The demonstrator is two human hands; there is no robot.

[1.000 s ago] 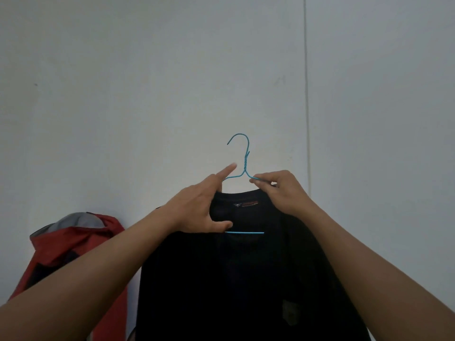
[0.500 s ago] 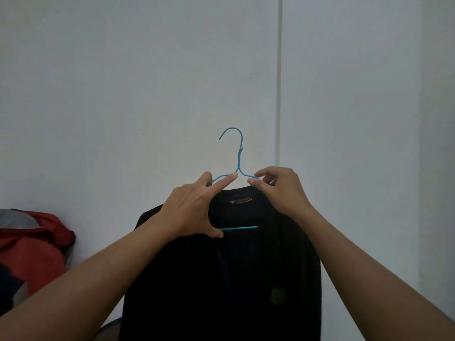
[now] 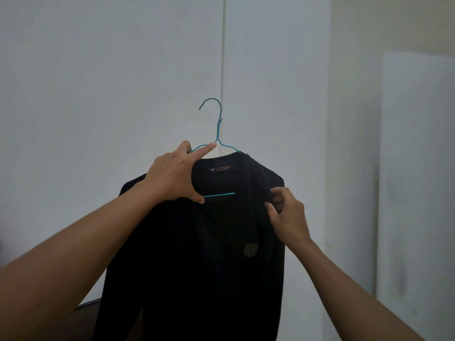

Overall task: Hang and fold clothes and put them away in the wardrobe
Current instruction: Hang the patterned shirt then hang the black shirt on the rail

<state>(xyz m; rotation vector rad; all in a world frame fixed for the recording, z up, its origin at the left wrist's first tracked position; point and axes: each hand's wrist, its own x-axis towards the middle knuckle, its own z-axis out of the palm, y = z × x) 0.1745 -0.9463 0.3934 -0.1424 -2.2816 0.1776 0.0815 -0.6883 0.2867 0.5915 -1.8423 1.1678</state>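
A pale wall (image 3: 98, 82) with a vertical seam stood behind everything, and a white panel (image 3: 418, 168) leaned at the far right. In front, a black shirt (image 3: 197, 254) hung on a blue wire hanger (image 3: 218, 129), held up in mid-air. The left hand (image 3: 172, 175) gripped the hanger's left shoulder and lower bar. The right hand (image 3: 288, 212) pinched the shirt's right shoulder fabric.

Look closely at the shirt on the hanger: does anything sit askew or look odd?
Yes. The shirt sits unevenly on the hanger: its right shoulder is bunched where the right hand pinches it. The left hand grips the hanger. The hook hangs on nothing.
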